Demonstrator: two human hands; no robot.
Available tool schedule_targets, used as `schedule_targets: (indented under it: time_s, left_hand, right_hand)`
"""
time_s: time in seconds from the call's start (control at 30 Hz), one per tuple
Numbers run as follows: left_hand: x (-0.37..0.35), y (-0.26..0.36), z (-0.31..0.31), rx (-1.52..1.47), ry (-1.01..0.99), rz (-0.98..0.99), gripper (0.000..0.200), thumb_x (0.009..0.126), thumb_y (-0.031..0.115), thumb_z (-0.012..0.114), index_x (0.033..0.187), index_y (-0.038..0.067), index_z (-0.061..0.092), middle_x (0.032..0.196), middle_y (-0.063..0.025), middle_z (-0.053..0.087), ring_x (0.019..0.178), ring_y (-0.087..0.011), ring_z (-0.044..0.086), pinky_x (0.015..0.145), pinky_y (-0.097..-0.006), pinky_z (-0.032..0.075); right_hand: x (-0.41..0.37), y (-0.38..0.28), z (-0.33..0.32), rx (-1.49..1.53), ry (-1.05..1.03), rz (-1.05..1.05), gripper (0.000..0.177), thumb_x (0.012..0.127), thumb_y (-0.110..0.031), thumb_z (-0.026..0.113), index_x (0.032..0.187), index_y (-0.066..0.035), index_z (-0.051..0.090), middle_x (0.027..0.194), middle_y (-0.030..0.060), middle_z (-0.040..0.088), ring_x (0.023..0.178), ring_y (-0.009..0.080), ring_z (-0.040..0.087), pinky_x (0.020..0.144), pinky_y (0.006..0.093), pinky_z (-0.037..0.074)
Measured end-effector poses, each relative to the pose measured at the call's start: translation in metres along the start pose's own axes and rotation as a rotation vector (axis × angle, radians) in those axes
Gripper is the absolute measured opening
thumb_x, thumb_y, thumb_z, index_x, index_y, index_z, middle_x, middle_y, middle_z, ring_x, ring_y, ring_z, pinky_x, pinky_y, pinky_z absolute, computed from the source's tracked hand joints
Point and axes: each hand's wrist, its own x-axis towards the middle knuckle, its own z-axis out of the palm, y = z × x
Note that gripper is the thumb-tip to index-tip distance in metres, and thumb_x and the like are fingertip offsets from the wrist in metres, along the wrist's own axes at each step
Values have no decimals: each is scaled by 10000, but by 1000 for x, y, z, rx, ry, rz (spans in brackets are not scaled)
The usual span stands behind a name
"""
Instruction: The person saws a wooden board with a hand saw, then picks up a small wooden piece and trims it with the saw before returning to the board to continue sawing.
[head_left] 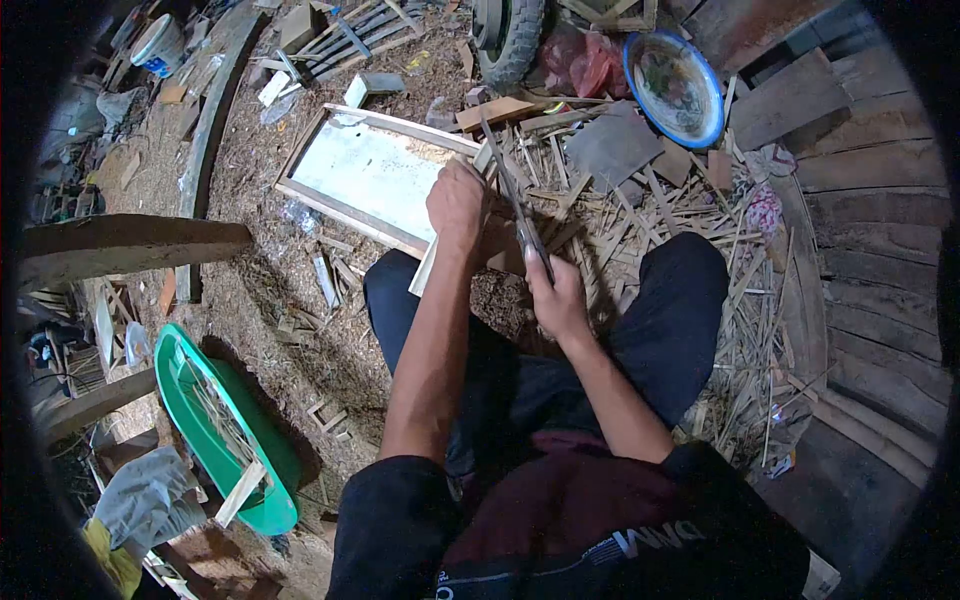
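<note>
My left hand [460, 203] grips a wood strip [424, 270]; my right hand [560, 300] grips a long knife [513, 190], blade just beside, contact unclear.

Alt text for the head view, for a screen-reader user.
A person's right hand grips a long blade next to a pale wood strip in the left hand. Just ahead lies a wood-framed pale panel; wood scraps litter the ground, and a green tub sits at left.
</note>
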Motion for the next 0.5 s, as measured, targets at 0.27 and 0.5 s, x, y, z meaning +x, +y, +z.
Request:
schedule_targets:
  time_s: [0.27,0.5]
  left_hand:
    - [0,-1,0,24,2,4,384,1017,294,385,905,10,617,881,-244,697,784,-406,699,707,-504,562]
    - [-1,2,-8,7,-7,-8,423,1024,309,375,919,-8,634,893,-263,694,815,-429,693,723,-515,555]
  right_hand:
    - [-4,19,-4,16,-36,30,434,1024,-359,542,726,-44,554,591,-45,470,561,65,435,529,279,359]
    - [16,-10,0,49,-46,25,456,1033,-362,516,703,-48,543,608,-40,482,556,86,434,526,304,355]
